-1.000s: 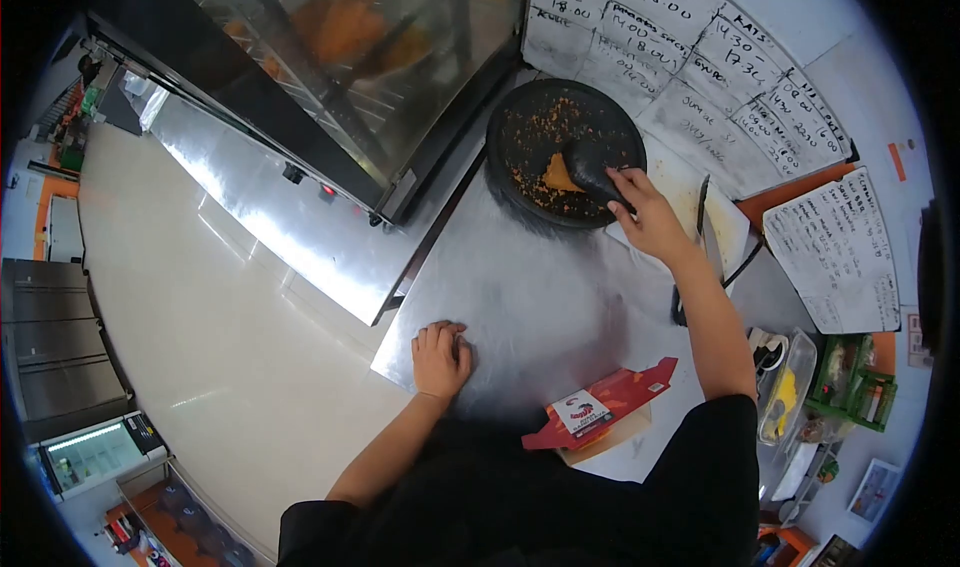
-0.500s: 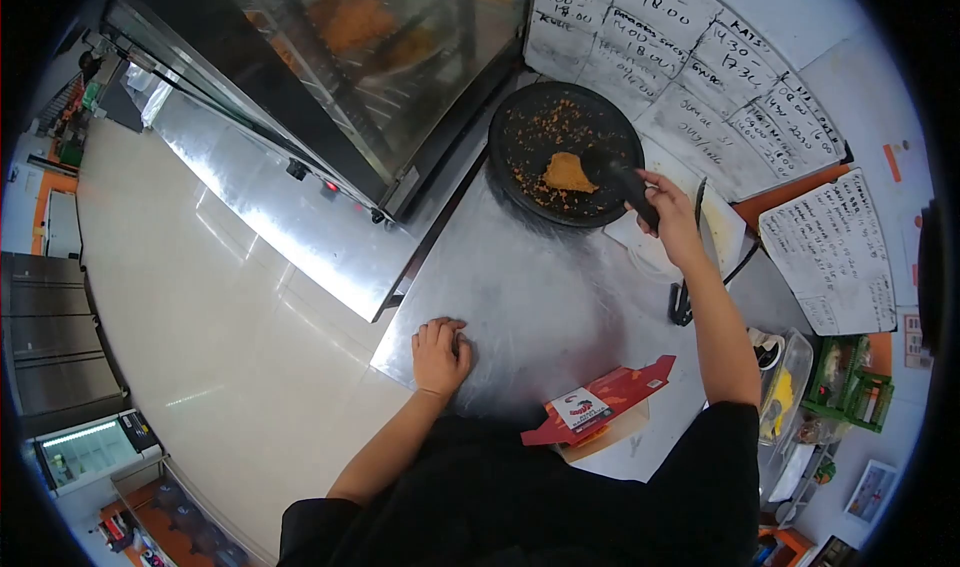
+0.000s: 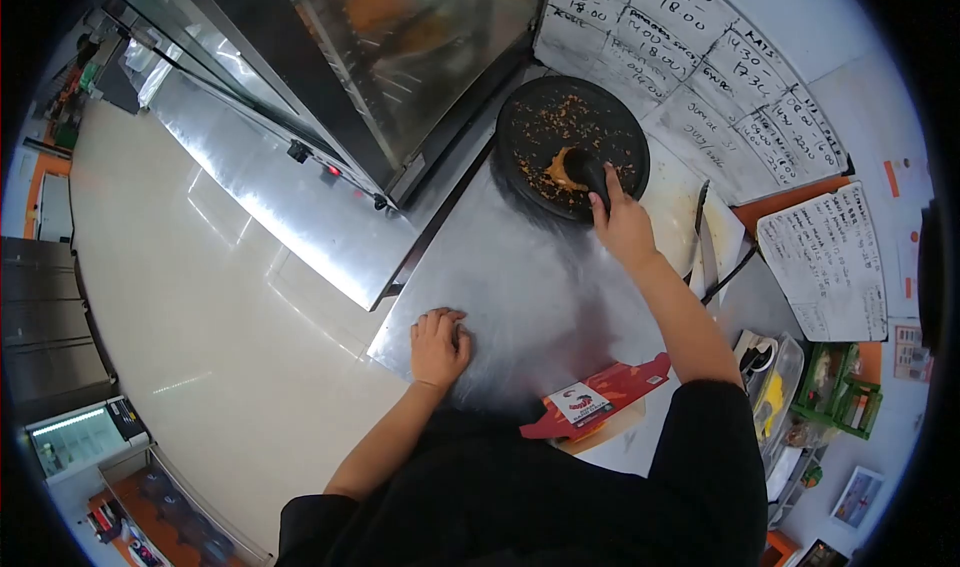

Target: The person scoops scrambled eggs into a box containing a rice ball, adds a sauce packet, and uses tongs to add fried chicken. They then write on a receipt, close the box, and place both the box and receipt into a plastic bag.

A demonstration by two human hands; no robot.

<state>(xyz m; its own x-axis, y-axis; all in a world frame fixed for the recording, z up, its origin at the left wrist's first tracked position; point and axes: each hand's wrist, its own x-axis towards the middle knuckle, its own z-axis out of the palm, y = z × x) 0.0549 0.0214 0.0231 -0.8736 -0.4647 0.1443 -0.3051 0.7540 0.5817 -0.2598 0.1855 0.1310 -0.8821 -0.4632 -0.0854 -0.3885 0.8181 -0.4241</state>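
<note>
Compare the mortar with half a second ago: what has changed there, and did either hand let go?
The right hand has moved the pestle leftward in the view, onto the brown piece, now partly covered. Nothing was newly grasped or let go. The left hand still rests on the metal table; the mortar and red box stayed put.

The right hand (image 3: 624,229) is at the near edge of the mortar (image 3: 522,127), its thumb and fingers closed in a grip over the rim, back of the hand upward; the bare right forearm (image 3: 690,317) reaches toward the mortar at a slant; the left hand (image 3: 438,352) rests palm down, well apart from the mortar, fingers loosely bent, thumb apart; the bare left forearm (image 3: 385,442) slants up behind it, farther from the mortar.
</note>
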